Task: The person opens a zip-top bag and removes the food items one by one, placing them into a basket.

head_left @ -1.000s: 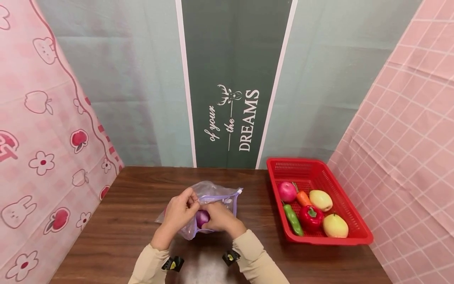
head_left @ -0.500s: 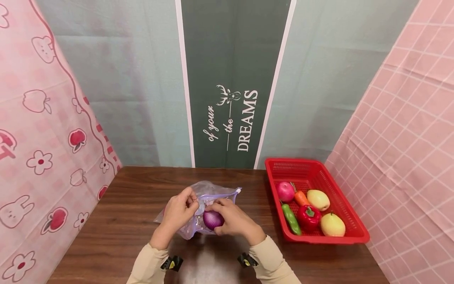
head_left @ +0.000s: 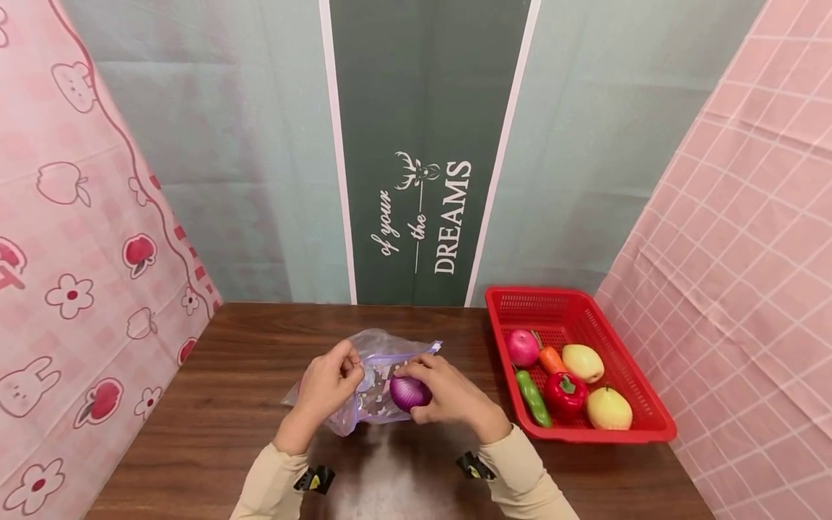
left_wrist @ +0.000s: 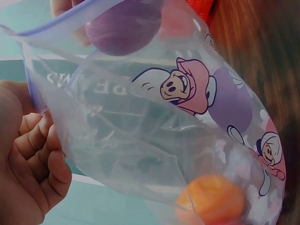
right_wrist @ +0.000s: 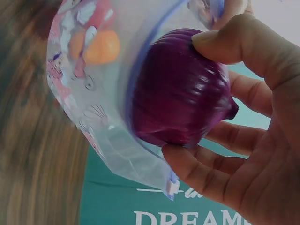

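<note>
A clear zip bag [head_left: 380,343] with a purple rim and cartoon prints lies on its side on the table, mouth towards the right. My left hand [head_left: 328,383] pinches the edge of its mouth. In my right hand [head_left: 451,390] is a purple onion [head_left: 409,394], gripped between thumb and fingers at the bag's mouth. The right wrist view shows the onion [right_wrist: 180,89] with its pointed tip towards the palm and the bag's rim behind it. Deeper in the bag sits a round orange item [left_wrist: 211,199], with something reddish partly seen beside it.
On the right of the wooden table [head_left: 247,361] stands a red basket [head_left: 650,404]. It holds a pink round item [head_left: 523,348], a carrot [head_left: 551,360], a green pepper [head_left: 533,399], a red bell pepper [head_left: 564,396] and two pale yellow fruits [head_left: 609,409]. Fabric hangs behind and at both sides.
My right hand has moved right with the onion, from inside the bag to its mouth. The left hand keeps its pinch on the bag's edge, nearly still.
</note>
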The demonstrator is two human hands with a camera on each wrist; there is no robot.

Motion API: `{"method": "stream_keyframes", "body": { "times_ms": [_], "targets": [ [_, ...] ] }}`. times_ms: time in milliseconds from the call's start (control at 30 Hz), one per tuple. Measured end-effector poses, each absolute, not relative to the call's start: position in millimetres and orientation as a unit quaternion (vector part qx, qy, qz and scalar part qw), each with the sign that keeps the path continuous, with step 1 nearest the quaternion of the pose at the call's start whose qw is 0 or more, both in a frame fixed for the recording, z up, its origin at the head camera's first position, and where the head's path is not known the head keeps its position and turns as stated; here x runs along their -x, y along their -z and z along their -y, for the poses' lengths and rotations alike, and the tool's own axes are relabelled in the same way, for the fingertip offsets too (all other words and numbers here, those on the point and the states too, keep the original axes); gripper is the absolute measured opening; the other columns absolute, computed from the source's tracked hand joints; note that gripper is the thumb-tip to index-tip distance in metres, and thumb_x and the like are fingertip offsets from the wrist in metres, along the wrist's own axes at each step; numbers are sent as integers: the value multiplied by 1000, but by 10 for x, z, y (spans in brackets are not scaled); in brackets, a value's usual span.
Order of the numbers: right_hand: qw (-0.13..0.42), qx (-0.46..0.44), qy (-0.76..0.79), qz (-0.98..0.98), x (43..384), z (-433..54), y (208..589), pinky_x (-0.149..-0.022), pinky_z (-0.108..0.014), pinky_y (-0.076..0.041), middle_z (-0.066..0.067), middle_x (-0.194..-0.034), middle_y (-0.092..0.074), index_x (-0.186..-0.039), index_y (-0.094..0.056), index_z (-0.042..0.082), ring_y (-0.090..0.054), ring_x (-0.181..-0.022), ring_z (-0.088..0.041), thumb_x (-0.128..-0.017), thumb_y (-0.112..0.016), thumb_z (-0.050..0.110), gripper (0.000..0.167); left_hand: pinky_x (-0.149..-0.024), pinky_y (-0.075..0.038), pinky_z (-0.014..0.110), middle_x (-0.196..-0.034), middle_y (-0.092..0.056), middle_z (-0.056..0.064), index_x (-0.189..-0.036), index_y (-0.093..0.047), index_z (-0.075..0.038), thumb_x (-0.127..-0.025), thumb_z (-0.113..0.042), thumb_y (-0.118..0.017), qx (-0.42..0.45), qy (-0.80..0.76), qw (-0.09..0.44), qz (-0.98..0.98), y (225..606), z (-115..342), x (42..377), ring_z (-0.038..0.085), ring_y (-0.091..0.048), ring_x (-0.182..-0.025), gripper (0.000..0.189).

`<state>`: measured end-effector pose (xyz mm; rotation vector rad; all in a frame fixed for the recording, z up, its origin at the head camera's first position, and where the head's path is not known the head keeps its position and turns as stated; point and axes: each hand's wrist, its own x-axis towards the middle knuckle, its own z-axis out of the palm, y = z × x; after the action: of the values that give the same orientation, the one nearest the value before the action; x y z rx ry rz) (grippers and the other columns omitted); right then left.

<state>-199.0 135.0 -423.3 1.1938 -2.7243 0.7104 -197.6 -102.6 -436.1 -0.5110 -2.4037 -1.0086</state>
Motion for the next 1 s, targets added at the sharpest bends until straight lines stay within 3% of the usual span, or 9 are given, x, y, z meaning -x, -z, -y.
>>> {"method": "stream_keyframes", "body": {
  "times_ms": [633, 1000],
  "targets": [
    [53, -347, -214, 912, 2044, -1866, 4049, -76, -38, -48, -9, -112, -53, -116, -63, 15, -51, -99, -26, -62, -77, 20, 57, -47, -36, 23, -61, -42, -15, -73, -50, -19, -68, -8, -60, 198, 368, 255, 872, 4417, 1006, 1993, 2, -42, -51, 15],
    [20, -310, -240, 920, 2104, -2197, 3940, -72, -39, -50, -11, -116, -52, -121, -60, 13, -50, -102, -27, -61, -80, 18, 63, -46, -35, 23, -59, -42, -16, -72, -50, -19, -68, -8, -60, 196, 366, 258, 872, 4439, 994, 2001, 2, -42, -51, 16]
  ]
}}
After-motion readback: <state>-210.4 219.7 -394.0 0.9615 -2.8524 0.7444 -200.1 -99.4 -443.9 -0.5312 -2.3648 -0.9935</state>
